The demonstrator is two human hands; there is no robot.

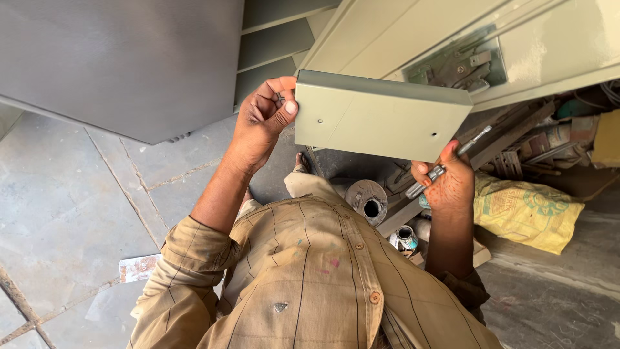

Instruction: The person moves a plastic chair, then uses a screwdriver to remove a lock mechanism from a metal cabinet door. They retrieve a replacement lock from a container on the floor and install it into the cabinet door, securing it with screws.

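1. A person in a tan, paint-flecked button shirt (310, 278) held a pale green, flat rectangular sheet-metal panel (381, 116) up at chest height, its folded top edge turned toward the camera.
2. The left hand (261, 119) was closed on the panel's left edge, thumb pressed against the face; what looked like a small screw or two sat pinched between the curled fingers, though the view was too small to be sure.
3. The right hand (449, 181) propped the panel's lower right corner while its grip was shut around a slim silver metal screwdriver (445, 165), whose shaft pointed up and right past the panel.
4. Just behind the panel stood a matching pale green metal cabinet (452, 39) with an exposed lock mechanism (455, 68).
5. Below, on the grey stone floor (71, 207), lay a yellow printed sack (526, 213), a grey tape roll (368, 200) and a small tin can (405, 238).
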